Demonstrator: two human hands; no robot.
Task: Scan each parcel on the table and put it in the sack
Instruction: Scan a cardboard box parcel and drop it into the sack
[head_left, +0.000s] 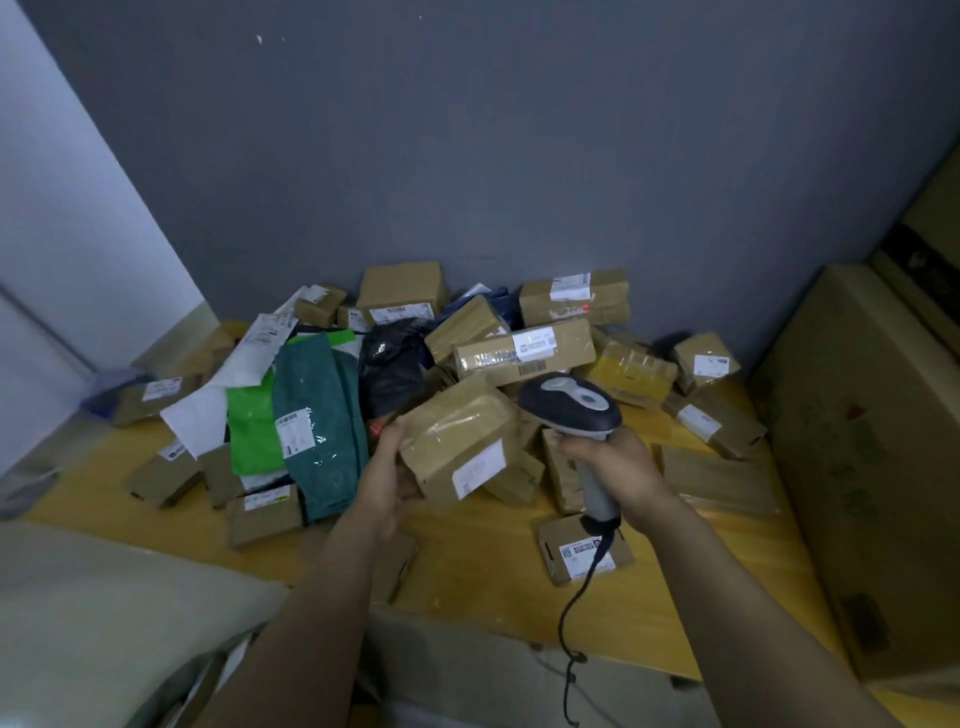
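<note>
Parcel sorting room, labelled parcels heaped on table, handheld scanner

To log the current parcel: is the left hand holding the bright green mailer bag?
No, the left hand holds a taped brown box; the bright green mailer bag lies on the table.

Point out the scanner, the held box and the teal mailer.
scanner (571, 405), head view, on its dark head.
held box (457, 436), head view, on its taped top face.
teal mailer (335, 415), head view, mid-body, right of its label.
</note>
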